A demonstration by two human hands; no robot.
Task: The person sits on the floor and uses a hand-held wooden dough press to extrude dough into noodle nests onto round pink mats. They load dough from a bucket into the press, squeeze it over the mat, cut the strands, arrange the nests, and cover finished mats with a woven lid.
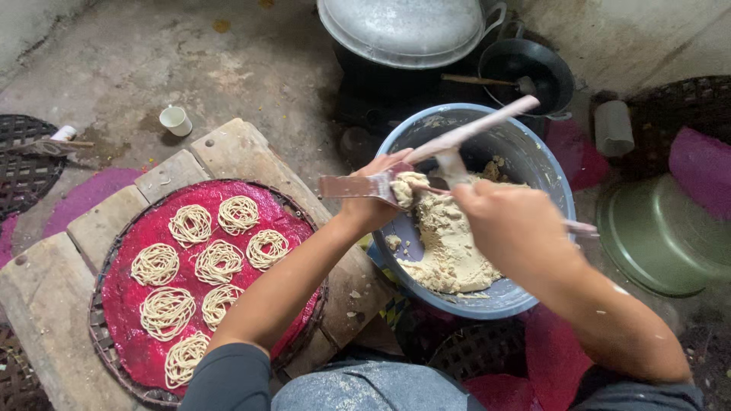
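Observation:
My left hand (378,199) grips a metal press tool (358,186) with long pale handles (472,129), held over a blue-grey basin (544,164). The tool's open end is packed with pale dough (410,186). My right hand (506,221) is over the basin, pressing dough into the tool. A mound of the same crumbly dough (449,247) fills the basin. To the left, a round woven tray (103,346) covered with a red cloth (129,304) holds several coiled noodle spirals (218,260).
The tray rests on worn wooden blocks (236,148). A lidded metal pot (403,30) and a black pan (529,72) stand behind the basin. A green bowl (659,236) sits at the right. A small white cup (176,120) is on the concrete floor.

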